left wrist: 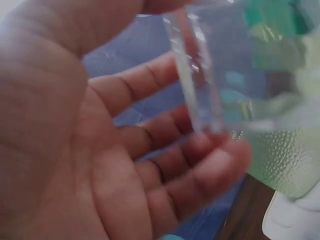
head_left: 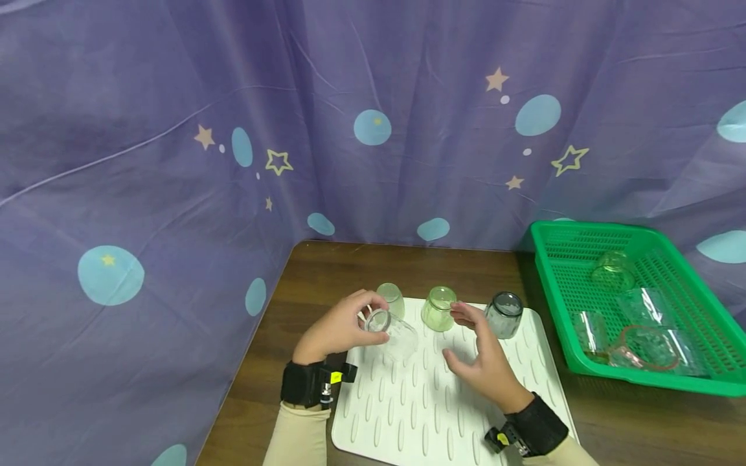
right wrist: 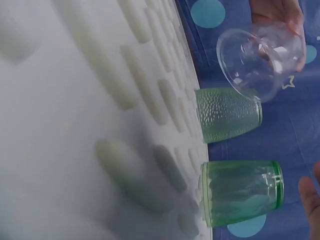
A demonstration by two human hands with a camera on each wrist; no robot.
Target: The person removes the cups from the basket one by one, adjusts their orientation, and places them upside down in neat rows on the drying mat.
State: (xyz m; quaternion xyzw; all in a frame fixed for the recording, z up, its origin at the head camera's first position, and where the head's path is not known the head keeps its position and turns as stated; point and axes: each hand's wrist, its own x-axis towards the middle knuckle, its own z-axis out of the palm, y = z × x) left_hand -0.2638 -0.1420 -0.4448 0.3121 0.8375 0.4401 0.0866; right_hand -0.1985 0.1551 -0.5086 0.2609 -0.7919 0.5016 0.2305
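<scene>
My left hand holds a clear drinking glass by its base end, thumb and fingers around it. The glass is tilted, its wide mouth pointing right and down over the white ridged mat. Behind it stands a pale green textured glass, upside down on the mat. A brighter green glass stands upside down mid-row. My right hand hovers over the mat beside that green glass, fingers spread and nothing in it. Right of it, partly behind my fingers, stands a dark grey glass.
A green plastic basket sits on the wooden table to the right of the mat. Inside lie several clear glasses, a yellowish-green glass and one with a pinkish rim. A purple patterned curtain hangs behind and left.
</scene>
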